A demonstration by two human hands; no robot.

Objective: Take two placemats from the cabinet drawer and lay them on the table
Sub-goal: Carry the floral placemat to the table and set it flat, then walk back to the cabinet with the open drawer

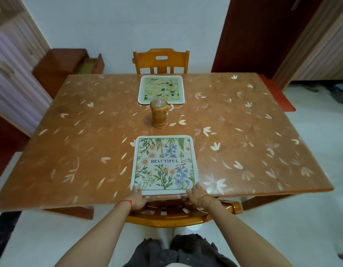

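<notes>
Left hand [137,197] and right hand [195,193] each pinch a near corner of the BEAUTIFUL placemat [164,164], fingers on top, at lower centre of the frame. The mat lies flat at the bench [70,147] edge, its near border flush with or slightly overhanging it. The green placemat [161,89] sits at upper centre, a brown jar [159,112] between the two. Risk: pulling back would drag the mat off the glossy surface; pushing forward could strike the jar.

Table [86,151] with two mats and a jar.
A floral mat [164,163] lies at the near edge, a green mat [161,89] at the far edge, the jar [159,113] upright between them.
</notes>
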